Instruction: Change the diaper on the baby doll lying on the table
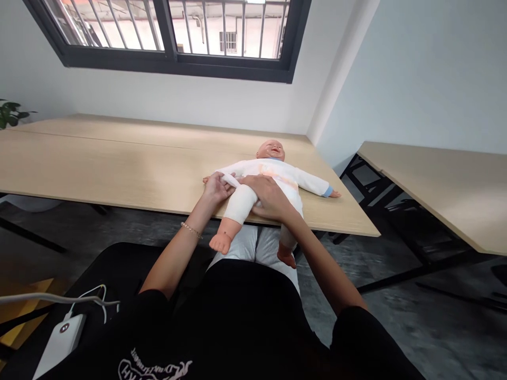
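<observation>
A baby doll (279, 174) in a white top with blue cuffs lies on its back on the light wood table, legs hanging over the front edge. White wrapping covers its leg on the left (241, 206) from the knee to above the bare foot. My left hand (217, 188) is closed on a narrow strip of white bandage (230, 179), which runs taut to the top of that leg. Across the same thigh, my right hand (269, 196) curves, gripping it from above. The fingertips of my right hand are partly hidden behind the leg.
The long table (119, 163) runs to the left below a barred window (225, 31). A second table (443, 190) stands at the right across a gap. On a black chair at lower left lies a white power bank (61, 343) with cables.
</observation>
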Tool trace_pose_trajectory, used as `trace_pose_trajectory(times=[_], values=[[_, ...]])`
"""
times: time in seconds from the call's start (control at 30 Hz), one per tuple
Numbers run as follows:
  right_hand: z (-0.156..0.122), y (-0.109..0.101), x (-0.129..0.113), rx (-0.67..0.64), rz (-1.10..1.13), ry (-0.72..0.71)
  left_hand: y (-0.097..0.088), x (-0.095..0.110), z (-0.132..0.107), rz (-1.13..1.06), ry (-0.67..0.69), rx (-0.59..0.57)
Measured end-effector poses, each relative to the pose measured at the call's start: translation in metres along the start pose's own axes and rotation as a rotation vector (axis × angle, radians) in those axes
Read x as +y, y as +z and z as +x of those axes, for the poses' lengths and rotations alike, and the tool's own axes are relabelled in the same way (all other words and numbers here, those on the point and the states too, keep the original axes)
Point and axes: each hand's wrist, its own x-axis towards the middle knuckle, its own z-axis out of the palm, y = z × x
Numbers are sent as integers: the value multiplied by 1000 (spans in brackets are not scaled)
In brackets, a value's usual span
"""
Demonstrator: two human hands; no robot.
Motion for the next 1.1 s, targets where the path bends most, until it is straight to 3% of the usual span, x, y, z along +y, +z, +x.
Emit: trace_pose_trajectory(times=[0.13, 0.23, 0.3, 0.47, 0.63, 0.7, 0.83, 0.97, 1.1], values=[[6, -16, -3, -120, 156, 3, -4, 10, -17, -190, 0, 80], [28, -21, 3, -33, 329, 138, 1, 11, -22, -231, 42, 30], [46, -17, 10, 24, 309, 265, 7, 8, -21, -250, 95, -7], [78, 5, 27, -181, 156, 293, 21, 3, -13, -207, 139, -28], [85, 5, 34, 16, 147, 397, 20, 7, -10, -181, 130, -36], [85, -2, 36, 29, 191, 455, 20, 8, -10, -172, 124, -58], [84, -18, 41, -89, 312, 537, 25, 3, -10, -55, 231, -122], [83, -32, 45, -176, 400, 503, 31, -1, -9, 202, 359, -212], [83, -37, 49, -144, 319, 547, 33, 3, -3, 425, 385, -241]])
